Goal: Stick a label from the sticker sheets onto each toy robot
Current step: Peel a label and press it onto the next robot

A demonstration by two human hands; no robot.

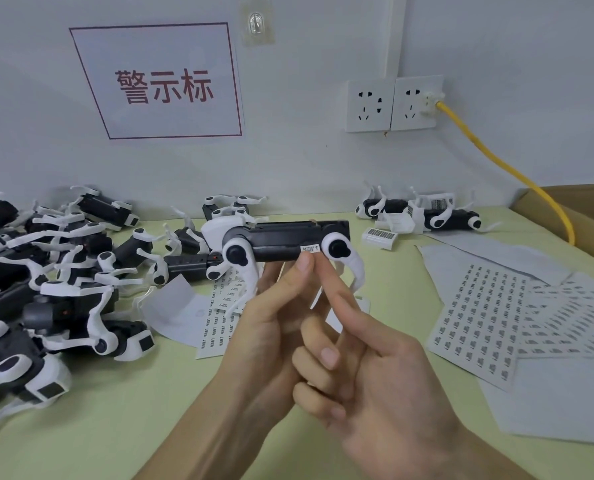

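Note:
A black-and-white toy robot dog [281, 239] is held up above the table, lying on its side. My left hand [275, 317] grips it from below, thumb against the black body. A small white label [310, 248] sits on the body near the right leg joint. My right hand [365, 358] reaches up with its index fingertip just under that label, the other fingers curled. Sticker sheets lie on the table: one [219, 320] behind my left hand, several more [496, 317] fanned out at the right.
A heap of toy robots [56, 271] covers the left of the green table. Two more robots [423, 213] and small white parts [380, 235] lie at the back right. A cardboard box [583, 223] and a yellow cable [503, 168] stand at the far right.

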